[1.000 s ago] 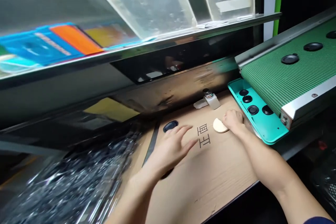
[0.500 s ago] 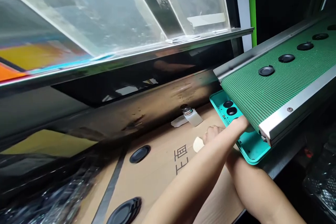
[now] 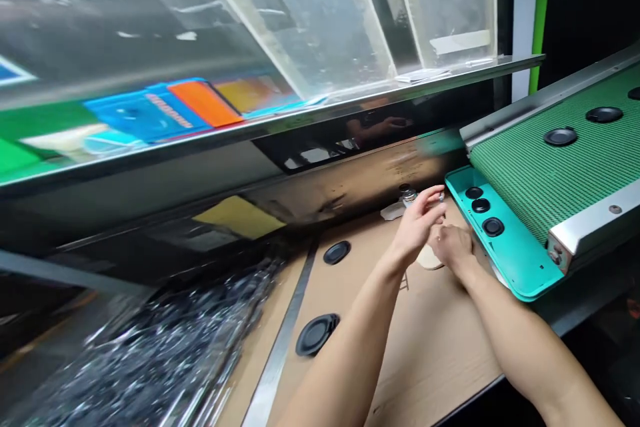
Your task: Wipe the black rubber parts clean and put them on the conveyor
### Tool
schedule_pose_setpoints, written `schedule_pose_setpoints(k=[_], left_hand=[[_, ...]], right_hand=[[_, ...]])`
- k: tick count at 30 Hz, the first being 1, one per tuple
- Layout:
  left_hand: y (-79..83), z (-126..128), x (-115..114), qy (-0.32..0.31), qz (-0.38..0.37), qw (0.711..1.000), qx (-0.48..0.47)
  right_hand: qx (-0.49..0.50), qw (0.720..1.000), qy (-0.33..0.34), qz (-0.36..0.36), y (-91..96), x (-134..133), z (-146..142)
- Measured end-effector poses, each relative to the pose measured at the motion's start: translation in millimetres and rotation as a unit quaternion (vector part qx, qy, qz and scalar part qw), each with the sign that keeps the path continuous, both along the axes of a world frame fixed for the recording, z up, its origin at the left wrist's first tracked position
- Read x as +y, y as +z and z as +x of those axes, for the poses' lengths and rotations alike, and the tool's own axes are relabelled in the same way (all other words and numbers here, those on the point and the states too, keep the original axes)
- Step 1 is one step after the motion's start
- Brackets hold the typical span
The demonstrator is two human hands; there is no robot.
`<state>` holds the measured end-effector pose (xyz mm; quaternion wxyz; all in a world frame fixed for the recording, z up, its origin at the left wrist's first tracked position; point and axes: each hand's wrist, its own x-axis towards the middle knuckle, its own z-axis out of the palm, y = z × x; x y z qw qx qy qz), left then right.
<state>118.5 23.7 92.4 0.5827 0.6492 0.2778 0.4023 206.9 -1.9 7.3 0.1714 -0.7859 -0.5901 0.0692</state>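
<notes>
**Two hands at one beige round pad (image 3: 429, 260), tray just to the right**

Both hands work close together at the far part of the cardboard-covered desk (image 3: 440, 340). The right hand (image 3: 453, 245) lies on the beige round pad with bent fingers and covers most of it. I cannot tell if it grips the pad or only presses it down. The left hand (image 3: 417, 230) is raised just beside it and a little farther from the body. Its fingertips are drawn together, maybe on something small and pale, but this is too small to tell.

The pad lies flat on the desk, under the right hand, so the right hand is the nearer one. A teal tray (image 3: 515, 260) is just to the right of both hands, and its long side runs away from the person. Three black round parts (image 3: 481, 205) sit in a row in it, under the end of a green conveyor belt (image 3: 540, 180). A small bottle (image 3: 407, 195) stands just behind the left hand.

Dark printed characters on the cardboard are almost hidden by the left forearm, so they cannot be read. The coloured cards (image 3: 150, 113) on the shelf above are blurred.
</notes>
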Motion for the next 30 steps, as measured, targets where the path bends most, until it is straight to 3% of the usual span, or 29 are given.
schedule_pose_setpoints(k=[2, 4, 6, 8, 11, 15, 17, 22, 26, 30], left_hand=[[-11.9, -50, -6, 0.009, -0.161, 0.982, -0.095], [-29.4, -93, -13, 0.026, -0.266, 0.949, -0.168], [-47.8, -125, -19, 0.046, -0.322, 0.917, -0.230], [-63.3, -142, -24, 0.060, -0.357, 0.888, -0.283], [-77.8, -146, -24, 0.064, -0.384, 0.858, -0.335], [-87.1, -137, -18, 0.047, -0.394, 0.848, -0.351], [-89.8, -132, -16, 0.042, -0.398, 0.849, -0.345], [-91.6, -129, -15, 0.057, -0.408, 0.853, -0.320], [-89.4, -133, -15, 0.045, -0.403, 0.845, -0.350], [-83.4, -135, -12, 0.073, -0.391, 0.825, -0.402]], right_hand=[[-0.020, 0.999, 0.008, 0.028, 2.1, -4, -7], [-0.047, 0.996, 0.030, 0.072, 5.3, -9, -14], [-0.069, 0.991, 0.079, 0.085, 7.5, -16, -22], [-0.093, 0.985, 0.139, 0.054, 7.8, -21, -31], [-0.119, 0.976, 0.177, 0.038, 5.6, -24, -40], [-0.057, 0.973, 0.155, 0.160, 3.4, -19, -50], [-0.030, 0.959, 0.199, 0.201, 2.3, -21, -58], [-0.054, 0.917, 0.324, 0.226, -3.1, -38, -89], [-0.051, 0.919, 0.309, 0.240, -4.8, -40, -99], [-0.022, 0.924, 0.286, 0.252, -3.8, -31, -86]])
